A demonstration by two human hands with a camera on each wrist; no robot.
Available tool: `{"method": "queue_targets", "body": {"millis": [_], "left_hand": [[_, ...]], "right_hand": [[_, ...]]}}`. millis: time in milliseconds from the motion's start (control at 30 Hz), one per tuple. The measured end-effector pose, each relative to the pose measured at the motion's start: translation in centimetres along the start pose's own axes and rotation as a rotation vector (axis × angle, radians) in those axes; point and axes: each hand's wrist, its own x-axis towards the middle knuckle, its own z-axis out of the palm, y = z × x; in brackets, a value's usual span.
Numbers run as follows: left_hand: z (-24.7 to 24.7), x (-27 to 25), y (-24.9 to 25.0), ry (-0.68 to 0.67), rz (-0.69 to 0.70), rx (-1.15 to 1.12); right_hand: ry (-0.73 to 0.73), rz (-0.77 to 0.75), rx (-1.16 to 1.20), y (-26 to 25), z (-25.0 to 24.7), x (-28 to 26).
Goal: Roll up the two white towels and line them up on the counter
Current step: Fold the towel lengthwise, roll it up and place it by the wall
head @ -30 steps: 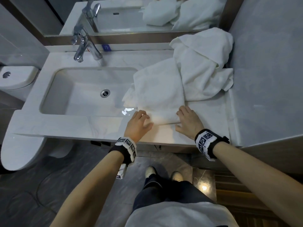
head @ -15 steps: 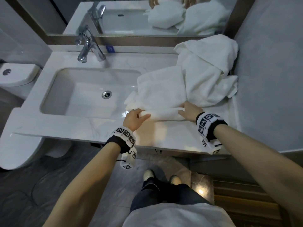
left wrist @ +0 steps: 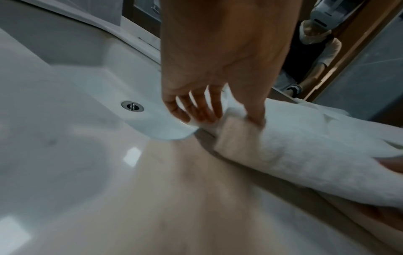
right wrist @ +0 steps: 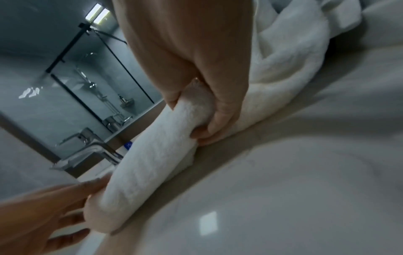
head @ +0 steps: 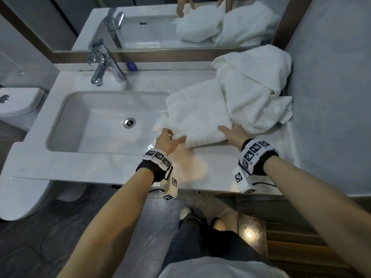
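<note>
A white towel [head: 198, 115] lies flat on the marble counter [head: 100, 165] right of the sink, its near edge rolled into a thick tube [head: 204, 138] [left wrist: 305, 155] [right wrist: 157, 155]. My left hand [head: 170, 139] [left wrist: 213, 110] grips the tube's left end, thumb on top and fingers under. My right hand [head: 230, 133] [right wrist: 196, 112] grips the right end, fingers curled round it. The second white towel [head: 255, 89] [right wrist: 287, 57] lies crumpled in the back right corner, partly over the first.
The sink basin [head: 66, 119] with its drain [head: 129, 122] lies left of the towels, with a chrome tap [head: 104, 67] behind it. A mirror [head: 160, 23] runs along the back, a grey wall [head: 331, 97] closes the right side, and a toilet [head: 16, 109] stands at the far left.
Both hands went from the towel's flat near edge to rolling it away from me; the roll has grown thicker and moved further back on the counter.
</note>
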Motion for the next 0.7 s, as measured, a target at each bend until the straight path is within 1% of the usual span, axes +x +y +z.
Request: {"method": "queue_targets", "body": {"millis": [33, 67, 100, 133, 167, 233, 267, 300, 367, 433, 533, 633, 700], "left_hand": [[-0.6, 0.6, 0.1, 0.040, 0.035, -0.035], [-1.4, 1.3, 0.2, 0.109, 0.077, -0.064], [-2.2, 2.2, 0.3, 0.182, 0.117, -0.067], [-3.2, 3.2, 0.5, 0.208, 0.144, -0.029], [-4.1, 4.2, 0.9, 0.161, 0.161, 0.034], [-5.1, 6.0, 1.9, -0.082, 0.152, 0.124], [-5.1, 6.7, 2.6, -0.170, 0.146, 0.177], [-5.0, 7.5, 3.2, -0.199, 0.153, 0.245], [-4.7, 8.9, 4.1, -0.151, 0.159, 0.358], [-4.6, 10.5, 5.0, -0.110, 0.171, 0.392], [-5.1, 13.1, 7.1, -0.129, 0.221, 0.449], [-6.2, 15.7, 9.7, -0.099, 0.254, 0.483], [-7.1, 17.1, 11.2, -0.049, 0.274, 0.471]], "right_hand": [[0.036, -0.015, -0.007, -0.5, -0.1, 0.3], [0.067, -0.022, 0.002, -0.9, -0.2, 0.6], [0.082, -0.030, 0.015, -1.4, -0.4, 1.2], [0.085, -0.030, 0.050, -2.0, -0.5, 1.7], [0.087, -0.030, 0.104, -2.5, -0.6, 2.3], [0.116, -0.039, 0.129, -3.7, -0.6, 3.1], [0.139, -0.042, 0.100, -4.1, -0.6, 3.4], [0.165, -0.031, 0.076, -4.6, -0.6, 3.9], [0.191, 0.020, 0.050, -5.2, -0.6, 4.7], [0.176, 0.041, 0.042, -5.6, -0.8, 5.5], [0.178, 0.009, 0.057, -6.8, -1.4, 6.3], [0.178, -0.010, 0.179, -8.6, -2.7, 6.9], [0.115, -0.013, 0.231, -9.4, -3.8, 6.9]]}}
